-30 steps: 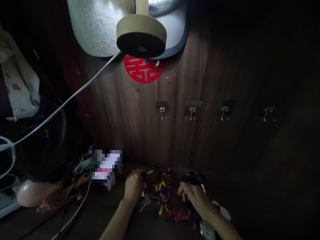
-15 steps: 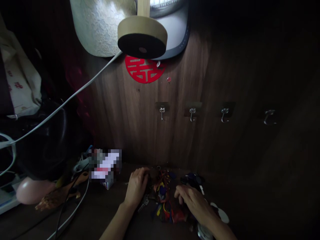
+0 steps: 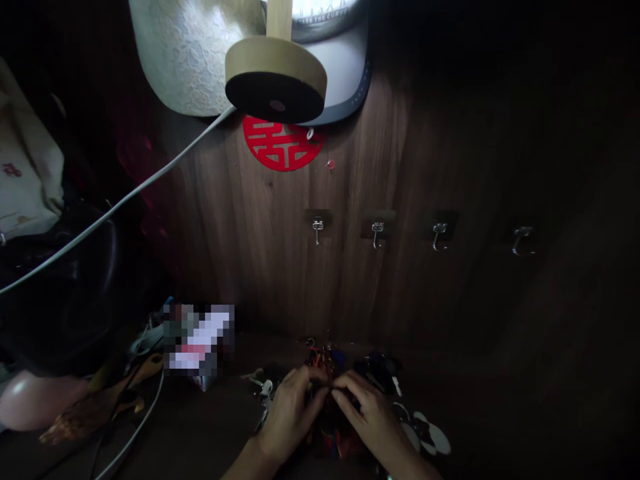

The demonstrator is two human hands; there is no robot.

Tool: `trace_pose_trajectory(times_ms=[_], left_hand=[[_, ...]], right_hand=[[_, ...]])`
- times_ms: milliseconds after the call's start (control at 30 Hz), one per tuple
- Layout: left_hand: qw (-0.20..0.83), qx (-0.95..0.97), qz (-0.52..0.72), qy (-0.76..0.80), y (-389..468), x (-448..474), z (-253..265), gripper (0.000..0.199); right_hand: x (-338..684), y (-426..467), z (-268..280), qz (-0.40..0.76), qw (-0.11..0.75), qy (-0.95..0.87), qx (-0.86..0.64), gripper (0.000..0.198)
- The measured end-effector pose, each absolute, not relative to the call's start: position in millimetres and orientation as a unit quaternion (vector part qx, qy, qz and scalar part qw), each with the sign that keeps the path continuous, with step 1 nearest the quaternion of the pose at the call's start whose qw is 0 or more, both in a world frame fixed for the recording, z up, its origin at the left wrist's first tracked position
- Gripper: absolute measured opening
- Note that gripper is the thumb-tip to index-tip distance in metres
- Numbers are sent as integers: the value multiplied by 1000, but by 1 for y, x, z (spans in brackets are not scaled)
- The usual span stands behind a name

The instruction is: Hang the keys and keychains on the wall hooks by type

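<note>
My left hand (image 3: pixel 293 412) and my right hand (image 3: pixel 369 412) meet over a dark pile of colourful cords and trinkets (image 3: pixel 337 443). Thumb and fingers on each side are drawn together in a pinch, fingertips almost touching. What lies between them is too dark to name. Beyond the fingertips an orange-red corded part (image 3: pixel 320 357) of the pile shows. Several metal keys (image 3: pixel 267 387) lie beside my left hand. Right of my right hand are a dark bunch (image 3: pixel 377 370), perhaps of keys, and white round tags (image 3: pixel 439 440). My wrists hide part of the pile.
Four silver hooks, one here (image 3: pixel 377 235), are stuck on the wooden panel (image 3: pixel 280 267). Caps (image 3: pixel 185 67) and a round wooden base (image 3: pixel 276 77) hang above a red paper-cut (image 3: pixel 284 157). A blurred box (image 3: pixel 203 340), a wooden brush (image 3: pixel 95 407) and a white cable (image 3: pixel 135 190) are leftward.
My left hand has moved right and nearer me, uncovering the keys beside it. My right hand has come left, so both now meet in a pinch. The view has shifted slightly.
</note>
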State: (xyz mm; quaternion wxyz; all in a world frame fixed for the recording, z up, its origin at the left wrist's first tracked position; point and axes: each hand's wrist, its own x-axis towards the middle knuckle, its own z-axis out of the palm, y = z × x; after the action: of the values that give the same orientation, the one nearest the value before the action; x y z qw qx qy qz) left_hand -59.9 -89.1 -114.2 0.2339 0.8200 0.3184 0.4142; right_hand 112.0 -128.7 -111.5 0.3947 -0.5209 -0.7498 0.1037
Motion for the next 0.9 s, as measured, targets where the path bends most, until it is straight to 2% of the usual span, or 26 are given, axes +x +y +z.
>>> trace_pose_trajectory(times_ms=[300, 433, 633, 733, 900], left_hand=[[245, 832, 397, 301, -83, -62, -116, 9], [248, 834, 390, 302, -80, -62, -117, 12], [225, 867, 321, 307, -69, -58, -125, 17], [191, 885, 316, 285, -64, -57, -133, 18], [174, 896, 305, 273, -58, -59, -140, 19]], right_hand=[[102, -124, -115, 107, 427, -724, -531, 12], [102, -125, -109, 155, 441, -692, -550, 9], [118, -123, -73, 255, 583, -558, -532, 23], [132, -113, -41, 288, 644, -504, -497, 24], [150, -86, 15, 276, 732, -450, -431, 22]])
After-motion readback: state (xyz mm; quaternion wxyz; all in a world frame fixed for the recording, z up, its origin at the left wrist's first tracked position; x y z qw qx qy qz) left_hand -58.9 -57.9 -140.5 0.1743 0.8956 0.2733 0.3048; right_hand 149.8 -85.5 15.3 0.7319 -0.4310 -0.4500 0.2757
